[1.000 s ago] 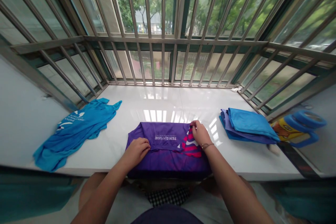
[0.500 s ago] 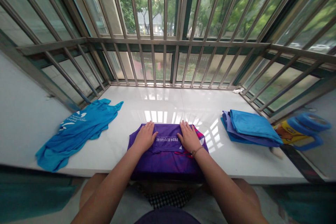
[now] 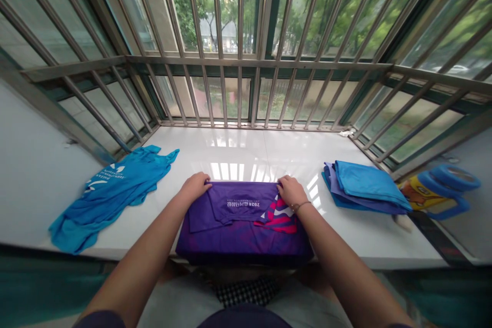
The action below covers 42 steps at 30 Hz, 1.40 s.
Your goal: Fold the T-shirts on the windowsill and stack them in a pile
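Note:
A purple T-shirt [image 3: 238, 238] with white lettering and a pink-and-white pattern lies partly folded at the front of the white ledge, its near side hanging over the edge. At its far left corner my left hand [image 3: 196, 187] grips the cloth, fingers curled round the folded edge. My right hand [image 3: 292, 192], with a thin bracelet at the wrist, pinches the far right corner the same way. Between the two hands the far edge runs straight. The fingertips are partly hidden by the hands and cloth.
A crumpled blue shirt [image 3: 119, 189] with white print lies at the left. To the right sits a stack of folded blue and purple clothes [image 3: 365, 187], beside a blue-and-yellow jug [image 3: 442, 189]. Metal window bars [image 3: 238, 95] enclose the ledge's [image 3: 249, 148] far side.
Both hands have moved apart from flat on the shirt to its far corners and closed on them. More of the pink pattern shows, and the shirt is spread wider.

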### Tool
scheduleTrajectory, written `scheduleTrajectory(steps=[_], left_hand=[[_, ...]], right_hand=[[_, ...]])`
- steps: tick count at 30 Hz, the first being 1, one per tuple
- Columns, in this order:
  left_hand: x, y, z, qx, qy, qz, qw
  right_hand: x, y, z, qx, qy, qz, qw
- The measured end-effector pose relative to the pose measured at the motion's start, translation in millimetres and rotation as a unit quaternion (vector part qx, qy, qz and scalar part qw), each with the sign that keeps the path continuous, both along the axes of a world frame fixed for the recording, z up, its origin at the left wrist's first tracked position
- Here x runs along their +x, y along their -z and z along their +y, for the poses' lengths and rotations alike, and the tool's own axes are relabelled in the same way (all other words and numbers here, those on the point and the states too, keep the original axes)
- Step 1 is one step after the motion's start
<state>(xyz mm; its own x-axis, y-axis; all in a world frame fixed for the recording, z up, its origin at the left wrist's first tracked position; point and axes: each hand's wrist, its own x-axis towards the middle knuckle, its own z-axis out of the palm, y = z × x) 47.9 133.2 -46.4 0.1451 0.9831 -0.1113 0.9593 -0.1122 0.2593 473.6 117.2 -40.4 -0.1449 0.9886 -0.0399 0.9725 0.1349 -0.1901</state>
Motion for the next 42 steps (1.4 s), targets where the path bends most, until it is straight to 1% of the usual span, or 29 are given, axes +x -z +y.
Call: scheduleTrajectory(steps=[3, 6, 8, 10, 13, 17, 19, 21, 22, 24, 26, 28, 31, 33, 34, 37, 39, 42], left_hand=[[-10, -10.9, 27, -0.069, 0.014, -0.01, 0.998], [-14, -16.0, 45, -0.13, 0.022, -0.017, 0.991], [-14, -18.0, 53, -0.151, 0.023, -0.024, 0.988], [-12, -20.7, 61, -0.151, 0.019, -0.031, 0.988], [-8, -29.0, 74, -0.105, -0.004, -0.042, 0.994], [-2, -50.0, 89, 0.013, -0.049, -0.064, 0.997], [-2, -61.5, 88, 0.064, -0.064, -0.075, 0.993], [-5, -69.1, 78, 0.097, -0.066, -0.085, 0.989], [-7, -70.2, 69, 0.113, -0.057, -0.09, 0.988], [-13, -65.9, 42, 0.147, -0.028, -0.102, 0.983], [-18, -52.9, 7, 0.179, 0.001, -0.117, 0.977], [-23, -34.1, -32, 0.196, 0.016, -0.134, 0.971], [-25, -4.6, -87, 0.194, 0.027, -0.152, 0.969], [-24, 10.3, -115, 0.177, 0.03, -0.141, 0.974], [-23, 15.5, -126, 0.168, 0.03, -0.13, 0.977], [-23, 23.3, -143, 0.149, 0.028, -0.101, 0.983], [-23, 23.6, -146, 0.144, 0.024, -0.089, 0.985], [-23, 22.0, -146, 0.138, 0.026, -0.078, 0.987]], right_hand=[[6, -5.5, 21, -0.04, -0.006, 0.011, 0.999], [10, -8.8, 39, -0.084, -0.016, 0.028, 0.996], [11, -11.4, 48, -0.099, -0.02, 0.039, 0.994], [10, -14.8, 56, -0.096, -0.014, 0.048, 0.994], [6, -23.5, 71, -0.056, 0.019, 0.06, 0.996], [0, -45.3, 91, 0.026, 0.063, 0.072, 0.995], [-1, -57.7, 92, 0.067, 0.067, 0.079, 0.992], [0, -66.7, 84, 0.1, 0.059, 0.087, 0.989], [2, -68.7, 75, 0.117, 0.05, 0.095, 0.987], [7, -66.3, 49, 0.151, 0.02, 0.125, 0.98], [12, -55.4, 15, 0.182, -0.011, 0.17, 0.968], [14, -38.6, -25, 0.196, -0.029, 0.208, 0.958], [13, -9.8, -81, 0.184, -0.043, 0.228, 0.955], [10, 7.9, -109, 0.163, -0.05, 0.223, 0.96], [10, 15.6, -119, 0.154, -0.055, 0.215, 0.963], [10, 32.8, -137, 0.148, -0.073, 0.185, 0.969], [12, 38.8, -140, 0.158, -0.079, 0.17, 0.969], [15, 41.7, -140, 0.176, -0.079, 0.157, 0.969]])
